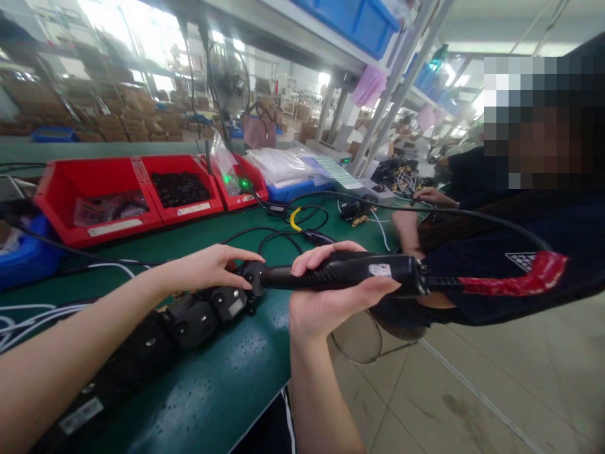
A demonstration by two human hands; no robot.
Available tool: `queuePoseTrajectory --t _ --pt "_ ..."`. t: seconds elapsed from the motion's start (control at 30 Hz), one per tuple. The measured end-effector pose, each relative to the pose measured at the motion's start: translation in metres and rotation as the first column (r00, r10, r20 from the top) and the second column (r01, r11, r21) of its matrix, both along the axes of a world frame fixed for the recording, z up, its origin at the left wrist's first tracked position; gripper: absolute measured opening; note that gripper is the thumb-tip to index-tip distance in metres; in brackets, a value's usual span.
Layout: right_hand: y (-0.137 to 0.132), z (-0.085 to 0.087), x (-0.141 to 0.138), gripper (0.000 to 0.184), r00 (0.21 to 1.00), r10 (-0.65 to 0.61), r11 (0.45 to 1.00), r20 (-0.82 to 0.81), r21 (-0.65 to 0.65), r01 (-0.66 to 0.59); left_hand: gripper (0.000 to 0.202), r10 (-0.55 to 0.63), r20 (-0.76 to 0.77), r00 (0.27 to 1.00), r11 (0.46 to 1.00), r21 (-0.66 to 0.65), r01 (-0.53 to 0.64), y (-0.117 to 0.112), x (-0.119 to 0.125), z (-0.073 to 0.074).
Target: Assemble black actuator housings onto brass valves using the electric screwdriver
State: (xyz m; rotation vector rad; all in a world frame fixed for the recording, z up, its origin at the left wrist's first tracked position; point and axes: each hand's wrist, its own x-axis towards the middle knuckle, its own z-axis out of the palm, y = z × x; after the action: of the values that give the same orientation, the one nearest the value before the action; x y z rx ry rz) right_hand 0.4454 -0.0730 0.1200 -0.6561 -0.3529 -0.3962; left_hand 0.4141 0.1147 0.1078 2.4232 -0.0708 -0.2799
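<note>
My right hand (326,296) is wrapped round a black electric screwdriver (359,271), held level with its nose pointing left. A black cable with red tape (515,277) leaves its rear end. The screwdriver's nose meets a small black plastic part (256,277), which my left hand (208,268) pinches between thumb and fingers. The screwdriver's tip is hidden against that part. Below my left hand, a row of similar black housings (191,321) with screws in their faces lies along the green table (227,391). My left forearm covers some of them.
Red bins (101,202) with small black parts line the back. Plastic bags (283,165) lie on a blue tray (293,191). A second screwdriver (319,237) with a yellow-marked cable rests mid-table. At right sits a co-worker (501,233), hands near brass-fitted parts (409,180). White wires (42,315) run at left.
</note>
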Motion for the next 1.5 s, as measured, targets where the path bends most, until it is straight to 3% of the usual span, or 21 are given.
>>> queuePoseTrajectory --t 0.07,0.13,0.23,0.33,0.43,0.53,0.67,0.8,0.93,1.03,1.17,1.3,1.4,1.5 --pt "0.000 -0.001 -0.002 0.056 0.998 -0.034 0.999 -0.052 -0.001 0.034 0.069 0.005 -0.001 1.000 1.000 0.006 -0.005 0.000 0.000 -0.001" --pt "-0.002 -0.002 -0.002 0.055 0.999 -0.027 1.000 0.024 -0.009 0.028 0.069 0.004 0.004 1.000 1.000 0.016 -0.004 0.001 0.001 -0.001" --pt "-0.007 -0.004 0.004 0.058 0.971 0.096 0.995 0.220 -0.059 -0.085 0.070 0.000 -0.012 1.000 1.000 0.030 0.000 0.001 0.003 -0.001" --pt "-0.007 -0.002 0.012 0.065 0.959 0.176 0.984 0.220 -0.074 -0.164 0.069 0.002 -0.036 0.999 1.000 0.019 -0.002 -0.001 0.003 0.002" --pt "-0.003 0.000 0.012 0.062 0.997 0.077 0.997 -0.030 0.008 -0.077 0.071 0.011 -0.049 0.999 1.000 0.019 -0.010 -0.002 0.002 0.004" --pt "0.001 0.000 0.004 0.057 0.976 -0.053 0.998 -0.211 0.034 0.062 0.071 0.023 -0.056 0.998 0.999 0.046 -0.020 -0.003 0.002 0.005" --pt "0.000 -0.001 -0.001 0.054 0.987 -0.084 0.996 -0.139 0.028 0.089 0.071 0.019 -0.044 0.999 0.999 0.044 -0.017 -0.005 0.002 0.007" --pt "-0.002 0.000 0.007 0.056 0.999 -0.036 0.999 -0.022 0.023 0.036 0.072 0.025 -0.039 0.999 0.998 0.051 -0.023 -0.008 0.003 0.008" --pt "-0.001 -0.002 0.013 0.060 1.000 0.004 0.999 -0.017 0.033 -0.004 0.070 0.037 -0.008 0.999 0.996 0.078 -0.036 -0.011 0.002 0.008" --pt "-0.003 -0.004 0.012 0.060 0.999 -0.026 0.999 -0.042 0.032 0.027 0.073 0.055 -0.015 0.998 0.994 0.097 -0.054 -0.012 -0.001 0.010" --pt "-0.013 0.000 -0.004 0.061 0.997 -0.082 0.995 0.006 0.057 0.081 0.082 0.081 -0.050 0.995 0.997 0.010 -0.081 -0.005 -0.014 0.016" --pt "-0.020 0.004 -0.032 0.061 0.984 0.051 0.998 0.171 0.029 -0.057 0.078 0.139 -0.005 0.990 0.990 -0.024 -0.139 0.007 -0.039 0.020" --pt "-0.017 0.000 -0.050 0.056 0.963 0.198 0.980 0.181 -0.034 -0.195 0.070 0.109 0.028 0.994 0.993 0.050 -0.111 0.010 -0.056 0.019" --pt "-0.012 -0.006 -0.058 0.051 0.953 0.240 0.971 0.183 -0.044 -0.236 0.069 0.106 0.059 0.993 0.993 0.050 -0.109 0.007 -0.066 0.014"
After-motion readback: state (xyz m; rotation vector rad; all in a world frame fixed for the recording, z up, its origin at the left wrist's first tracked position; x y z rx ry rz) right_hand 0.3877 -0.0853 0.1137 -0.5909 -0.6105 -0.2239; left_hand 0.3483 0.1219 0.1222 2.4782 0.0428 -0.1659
